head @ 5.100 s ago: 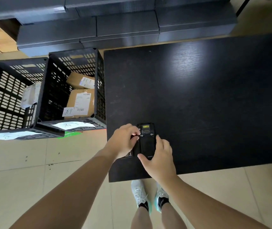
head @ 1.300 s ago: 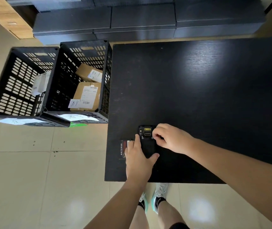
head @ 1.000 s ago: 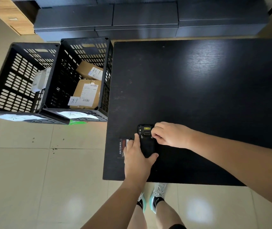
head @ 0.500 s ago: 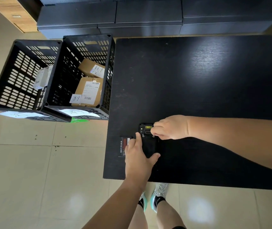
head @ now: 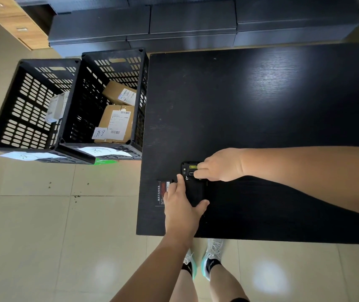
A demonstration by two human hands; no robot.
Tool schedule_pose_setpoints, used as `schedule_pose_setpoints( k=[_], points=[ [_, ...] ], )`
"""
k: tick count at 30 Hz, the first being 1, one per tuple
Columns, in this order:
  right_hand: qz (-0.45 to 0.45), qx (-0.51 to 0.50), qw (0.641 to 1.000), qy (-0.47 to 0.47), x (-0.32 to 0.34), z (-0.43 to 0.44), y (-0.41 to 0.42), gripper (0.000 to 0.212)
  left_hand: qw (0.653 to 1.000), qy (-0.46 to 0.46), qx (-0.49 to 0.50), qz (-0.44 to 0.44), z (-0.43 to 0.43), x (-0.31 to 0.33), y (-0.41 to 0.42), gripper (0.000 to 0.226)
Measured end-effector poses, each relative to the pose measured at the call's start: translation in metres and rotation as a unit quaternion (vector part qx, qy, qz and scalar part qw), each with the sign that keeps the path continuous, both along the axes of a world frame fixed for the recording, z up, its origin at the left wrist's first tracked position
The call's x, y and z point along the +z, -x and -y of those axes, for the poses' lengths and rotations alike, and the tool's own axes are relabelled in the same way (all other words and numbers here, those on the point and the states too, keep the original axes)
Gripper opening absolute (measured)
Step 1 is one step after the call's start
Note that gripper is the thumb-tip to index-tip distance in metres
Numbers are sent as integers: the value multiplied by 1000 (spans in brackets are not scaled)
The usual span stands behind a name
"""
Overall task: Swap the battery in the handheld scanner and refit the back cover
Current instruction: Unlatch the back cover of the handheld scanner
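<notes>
A black handheld scanner (head: 193, 188) lies back side up near the front left corner of the black table (head: 261, 110). My left hand (head: 181, 211) clasps its lower half, index finger along the left side and thumb on the right. My right hand (head: 220, 165) comes in from the right with its fingertips pinched at the scanner's top end, beside a yellow label. A flat black battery (head: 163, 190) with a red and white label lies on the table just left of the scanner, partly under my left hand. I cannot tell whether the back cover is fully seated.
Two black slotted crates (head: 32, 105) stand on the floor left of the table; the nearer crate (head: 108, 101) holds cardboard parcels. Dark cabinets (head: 191, 20) line the far side. The table's front edge is close to my feet (head: 211, 256).
Five seconds ago my hands were crossed the other way over the scanner. In the last second my right hand has slid slightly toward the scanner's top end; my left hand keeps its hold.
</notes>
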State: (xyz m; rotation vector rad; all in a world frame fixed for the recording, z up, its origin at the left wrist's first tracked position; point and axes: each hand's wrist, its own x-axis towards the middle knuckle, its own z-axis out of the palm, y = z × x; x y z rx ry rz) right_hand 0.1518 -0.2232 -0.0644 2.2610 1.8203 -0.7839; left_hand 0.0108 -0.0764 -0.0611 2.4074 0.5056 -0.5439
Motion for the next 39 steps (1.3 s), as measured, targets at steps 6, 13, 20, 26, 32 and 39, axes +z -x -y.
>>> schedule_pose_setpoints(
  k=[6, 13, 20, 26, 32, 39],
  points=[
    [-29, -104, 994, 32, 9, 1, 17, 33, 1000, -3, -13, -22, 1, 7, -2, 104],
    [-51, -253, 966, 6, 20, -5, 35, 25, 1000, 6, -18, -11, 0, 10, -4, 104],
    [-186, -651, 697, -235, 6, -6, 99, 39, 997, 68, 19, 28, -9, 17, 8, 101],
    [-235, -687, 663, -184, 0, -23, 111, 48, 991, 130, 23, 18, -21, 12, 14, 68],
    [-210, -693, 672, -157, 8, -31, 105, 42, 987, 159, 7, 27, -23, 10, 15, 68],
    [-191, -701, 673, -143, 10, -38, 99, 41, 986, 163, 34, 21, -22, 9, 14, 63]
  ],
)
